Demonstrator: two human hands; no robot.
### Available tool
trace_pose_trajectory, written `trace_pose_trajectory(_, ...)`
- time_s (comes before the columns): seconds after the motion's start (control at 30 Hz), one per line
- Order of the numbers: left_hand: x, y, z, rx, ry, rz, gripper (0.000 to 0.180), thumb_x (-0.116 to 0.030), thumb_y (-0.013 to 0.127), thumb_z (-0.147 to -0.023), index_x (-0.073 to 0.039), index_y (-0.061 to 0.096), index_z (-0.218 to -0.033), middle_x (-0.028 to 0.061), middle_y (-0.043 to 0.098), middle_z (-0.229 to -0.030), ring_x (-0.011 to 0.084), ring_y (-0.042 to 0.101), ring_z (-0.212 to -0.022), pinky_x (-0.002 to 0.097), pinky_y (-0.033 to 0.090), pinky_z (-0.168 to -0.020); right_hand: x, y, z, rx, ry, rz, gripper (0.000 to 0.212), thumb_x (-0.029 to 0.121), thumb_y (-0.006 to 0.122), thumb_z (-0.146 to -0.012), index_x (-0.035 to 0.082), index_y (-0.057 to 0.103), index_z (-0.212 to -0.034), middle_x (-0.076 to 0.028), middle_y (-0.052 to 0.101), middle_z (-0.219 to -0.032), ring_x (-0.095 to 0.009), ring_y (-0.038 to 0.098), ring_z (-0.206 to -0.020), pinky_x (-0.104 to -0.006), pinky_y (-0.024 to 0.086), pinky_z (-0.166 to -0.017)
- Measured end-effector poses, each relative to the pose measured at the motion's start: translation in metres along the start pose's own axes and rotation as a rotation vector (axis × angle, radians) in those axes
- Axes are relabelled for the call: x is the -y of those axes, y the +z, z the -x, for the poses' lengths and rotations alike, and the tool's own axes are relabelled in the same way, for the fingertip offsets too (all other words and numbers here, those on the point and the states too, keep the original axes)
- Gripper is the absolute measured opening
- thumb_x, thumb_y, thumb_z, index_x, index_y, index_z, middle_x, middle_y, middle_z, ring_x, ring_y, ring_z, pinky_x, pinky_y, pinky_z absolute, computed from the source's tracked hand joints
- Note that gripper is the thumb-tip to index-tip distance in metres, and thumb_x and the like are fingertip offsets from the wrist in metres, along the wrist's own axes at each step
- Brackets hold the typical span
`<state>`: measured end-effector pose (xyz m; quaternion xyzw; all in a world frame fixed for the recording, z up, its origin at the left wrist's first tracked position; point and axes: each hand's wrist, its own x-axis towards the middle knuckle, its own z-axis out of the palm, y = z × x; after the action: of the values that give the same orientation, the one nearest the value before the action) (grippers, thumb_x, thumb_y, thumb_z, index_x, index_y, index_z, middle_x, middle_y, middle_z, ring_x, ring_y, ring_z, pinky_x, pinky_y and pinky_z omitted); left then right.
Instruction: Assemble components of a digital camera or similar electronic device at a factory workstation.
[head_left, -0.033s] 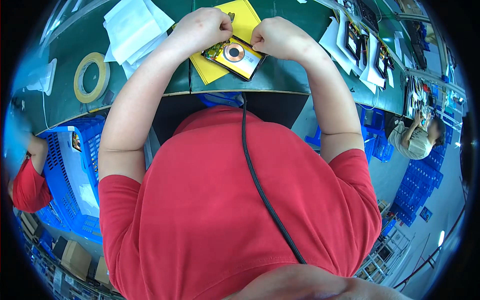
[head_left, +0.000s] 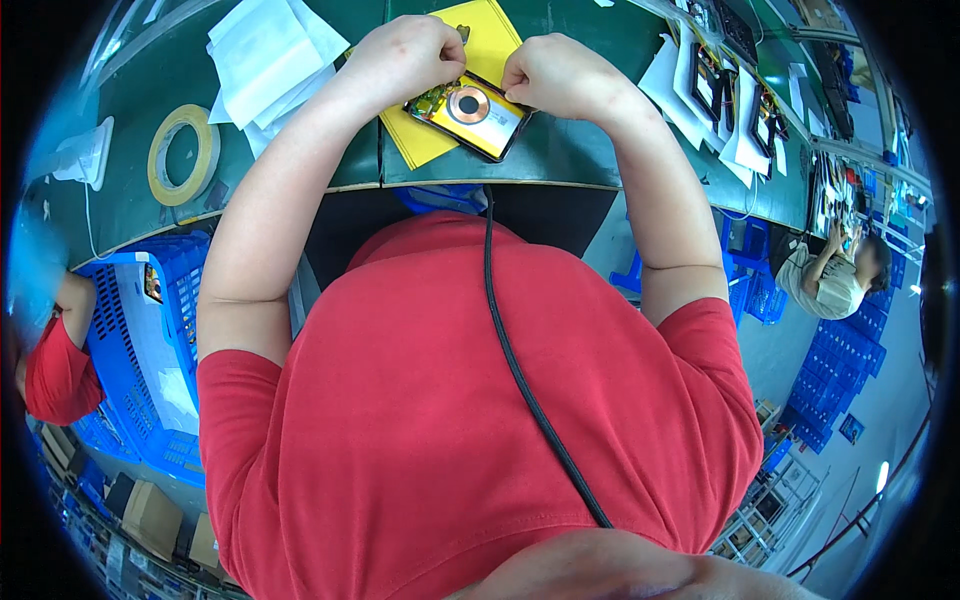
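Where table edge nears, left hand [head_left: 405, 55], right hand [head_left: 560, 75], opened phone [head_left: 468, 112] between

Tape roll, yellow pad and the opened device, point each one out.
tape roll [head_left: 152, 160], head view, on its left band
yellow pad [head_left: 492, 38], head view, bare upper part
opened device [head_left: 468, 104], head view, on its round coil

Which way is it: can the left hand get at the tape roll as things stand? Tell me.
Probably yes: the tape roll lies on the green bench, nothing between it and the left hand, but that hand is busy on the opened device.
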<state>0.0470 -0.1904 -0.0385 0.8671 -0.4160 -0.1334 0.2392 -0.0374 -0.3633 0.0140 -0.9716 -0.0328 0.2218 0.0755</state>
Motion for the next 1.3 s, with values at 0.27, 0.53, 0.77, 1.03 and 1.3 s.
trace_pose_trajectory(0.27, -0.003, 0.0, 0.0, 0.019, -0.018, -0.008, 0.017, -0.021, 0.07, -0.087, -0.006, 0.075, -0.093, 0.0105, 0.07, -0.09, 0.0206, 0.069, -0.08, 0.0316, 0.055, -0.077, 0.004, 0.006, 0.0, -0.03, 0.002, 0.06, 0.015, 0.01, 0.063, -0.083, 0.005, 0.076, -0.089, -0.014, 0.072, -0.086, -0.026, 0.07, -0.077, -0.0357, 0.056, -0.07)
trace_pose_trajectory(0.53, -0.003, 0.0, 0.003, 0.001, -0.023, -0.025, 0.016, -0.02, 0.07, -0.087, -0.006, 0.075, -0.092, 0.0105, 0.071, -0.09, 0.0209, 0.069, -0.08, 0.0318, 0.055, -0.077, 0.009, 0.016, 0.006, -0.147, -0.017, 0.221, 0.012, 0.012, 0.064, -0.081, 0.008, 0.074, -0.086, -0.013, 0.072, -0.086, -0.031, 0.07, -0.08, -0.0399, 0.056, -0.074)
trace_pose_trajectory(0.77, -0.003, 0.0, 0.003, -0.003, -0.004, -0.019, 0.015, -0.021, 0.07, -0.086, -0.007, 0.075, -0.091, 0.0093, 0.071, -0.089, 0.0198, 0.069, -0.078, 0.0315, 0.056, -0.076, 0.004, 0.014, 0.009, -0.117, 0.047, 0.05, 0.015, 0.015, 0.065, -0.083, 0.008, 0.076, -0.089, -0.015, 0.072, -0.087, -0.029, 0.071, -0.081, -0.039, 0.057, -0.076)
trace_pose_trajectory(1.03, 0.001, 0.005, 0.003, -0.031, -0.004, 0.007, 0.015, -0.02, 0.07, -0.085, -0.007, 0.075, -0.089, 0.0094, 0.07, -0.089, 0.0212, 0.069, -0.079, 0.0327, 0.055, -0.076, 0.005, 0.01, 0.007, -0.068, 0.032, 0.105, 0.017, 0.014, 0.062, -0.083, 0.008, 0.076, -0.088, -0.015, 0.072, -0.087, -0.029, 0.07, -0.082, -0.0399, 0.056, -0.077)
trace_pose_trajectory(1.3, 0.005, 0.005, 0.001, -0.041, 0.02, 0.063, 0.013, -0.019, 0.07, -0.083, -0.006, 0.074, -0.085, 0.0104, 0.069, -0.087, 0.0246, 0.068, -0.081, 0.0352, 0.054, -0.076, 0.007, 0.01, 0.007, -0.11, -0.006, 0.062, 0.014, 0.012, 0.061, -0.08, 0.005, 0.073, -0.083, -0.014, 0.071, -0.08, -0.03, 0.069, -0.077, -0.0402, 0.055, -0.073)
